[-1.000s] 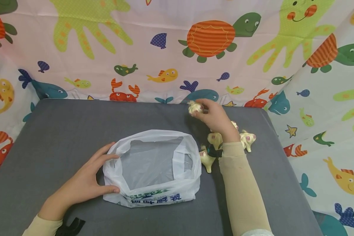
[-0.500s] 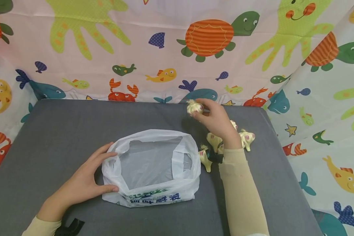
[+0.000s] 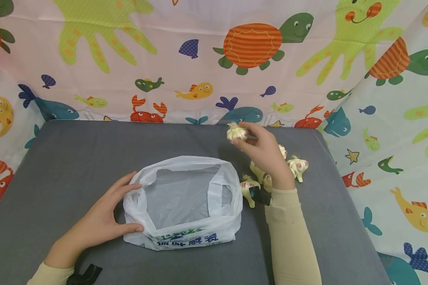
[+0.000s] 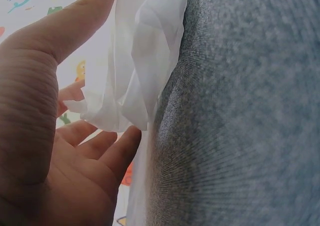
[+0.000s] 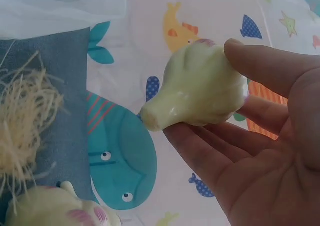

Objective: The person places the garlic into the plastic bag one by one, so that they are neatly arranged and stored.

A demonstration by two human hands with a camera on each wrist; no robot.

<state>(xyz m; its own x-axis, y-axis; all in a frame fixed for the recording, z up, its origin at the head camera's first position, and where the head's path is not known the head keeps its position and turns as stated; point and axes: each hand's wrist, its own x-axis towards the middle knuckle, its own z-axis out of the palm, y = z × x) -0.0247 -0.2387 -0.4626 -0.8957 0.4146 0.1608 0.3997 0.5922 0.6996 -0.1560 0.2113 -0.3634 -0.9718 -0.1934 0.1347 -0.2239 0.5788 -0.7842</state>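
While my right hand (image 3: 262,148) pinches one garlic bulb (image 3: 237,133) between its fingers beyond the bag (image 3: 228,227), my left hand (image 3: 100,215) touches the bag's side, fingers apart; I judge one bulb lifted, other bulbs (image 3: 297,167) remaining on the table (image 3: 110,146)

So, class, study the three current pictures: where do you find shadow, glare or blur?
Head view: a soft shadow on the grey tabletop below the garlic bulb; left wrist view: the left hand is dim, the white plastic bag bright; right wrist view: a small glint on the bulb's neck, root fibres slightly blurred.
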